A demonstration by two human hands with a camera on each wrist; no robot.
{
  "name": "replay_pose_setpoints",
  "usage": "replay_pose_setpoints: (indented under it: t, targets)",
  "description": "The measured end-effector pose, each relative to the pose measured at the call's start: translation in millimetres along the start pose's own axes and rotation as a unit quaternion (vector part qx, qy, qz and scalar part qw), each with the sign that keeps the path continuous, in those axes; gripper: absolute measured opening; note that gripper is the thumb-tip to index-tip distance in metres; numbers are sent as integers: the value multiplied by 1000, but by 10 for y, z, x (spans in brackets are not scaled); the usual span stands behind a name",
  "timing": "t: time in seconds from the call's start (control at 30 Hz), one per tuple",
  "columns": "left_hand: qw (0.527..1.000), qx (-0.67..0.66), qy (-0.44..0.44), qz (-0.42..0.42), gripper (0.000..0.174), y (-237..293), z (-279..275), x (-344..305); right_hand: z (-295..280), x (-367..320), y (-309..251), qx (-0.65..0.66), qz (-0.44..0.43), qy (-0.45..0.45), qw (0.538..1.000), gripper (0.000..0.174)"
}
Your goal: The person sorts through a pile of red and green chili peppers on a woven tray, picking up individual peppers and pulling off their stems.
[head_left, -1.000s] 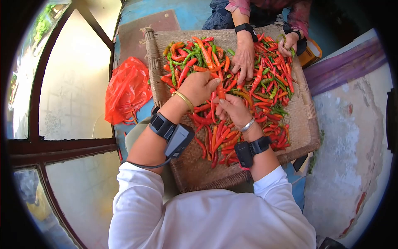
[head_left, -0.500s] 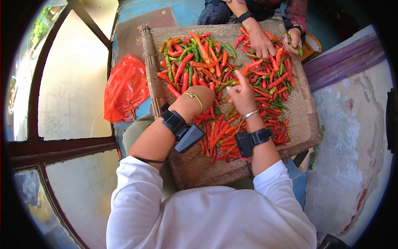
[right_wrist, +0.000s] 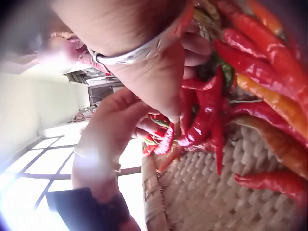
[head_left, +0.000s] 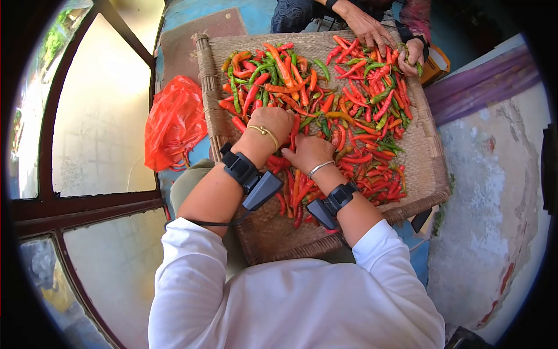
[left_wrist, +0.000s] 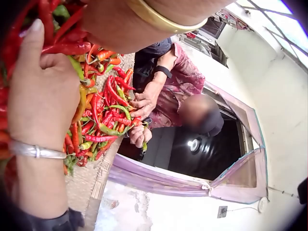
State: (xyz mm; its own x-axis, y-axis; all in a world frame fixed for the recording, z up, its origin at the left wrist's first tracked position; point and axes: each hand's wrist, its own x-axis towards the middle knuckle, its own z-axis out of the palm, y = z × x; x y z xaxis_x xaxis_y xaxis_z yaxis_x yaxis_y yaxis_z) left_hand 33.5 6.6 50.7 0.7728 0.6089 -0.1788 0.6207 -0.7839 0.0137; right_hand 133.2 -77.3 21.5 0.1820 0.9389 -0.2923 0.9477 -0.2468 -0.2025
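In the head view, chili peppers, mostly red with some green and orange, cover much of a shallow woven tray. My left hand, with a gold bracelet, is low over the pile; its fingertips are hidden and I cannot tell what they hold. Close to its right is my right hand, wearing a silver bracelet. A red chili pepper sticks up between the two hands. In the right wrist view, the thumb points down beside red chili peppers, spread apart from the fingers.
Across the tray, another person's hand reaches into the peppers, while that person's other hand holds green ones. A red plastic bag lies left of the tray. Window frames rise at left, a worn wall at right.
My right hand, pointing forward over the pile half a second ago, has come back beside my left hand. The other person's reaching hand has drawn back toward the tray's far edge.
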Motion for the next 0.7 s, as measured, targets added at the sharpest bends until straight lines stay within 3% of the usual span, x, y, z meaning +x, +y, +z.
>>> replay_pose_setpoints:
  t: [0.17,0.23,0.3,0.37,0.4,0.5,0.57,0.63,0.7]
  targets:
    - [999,21,23,-39,14,-29,-4,18,-6,62,264,90,13,-18,996,34]
    - [999,7,21,-37,13,-35,-6,32,-122,70,433,287,60,-2,956,28]
    - [999,5,18,-34,13,-40,37,69,-223,137,641,488,70,1,870,21]
    - [999,4,15,-29,12,-44,96,94,-255,152,749,722,50,114,680,21]
    - [999,11,14,-27,12,-41,108,98,-260,165,769,771,65,178,608,34]
    - [999,32,-2,-18,13,-34,97,128,-242,160,842,729,126,224,634,38]
    - [999,49,-20,-10,14,-24,48,126,-134,197,805,701,108,185,680,31]
    - [1000,26,6,-11,11,2,11,113,-88,176,635,640,71,118,756,28]
    - [999,25,23,-3,11,22,-50,82,72,191,524,490,-48,152,857,27]
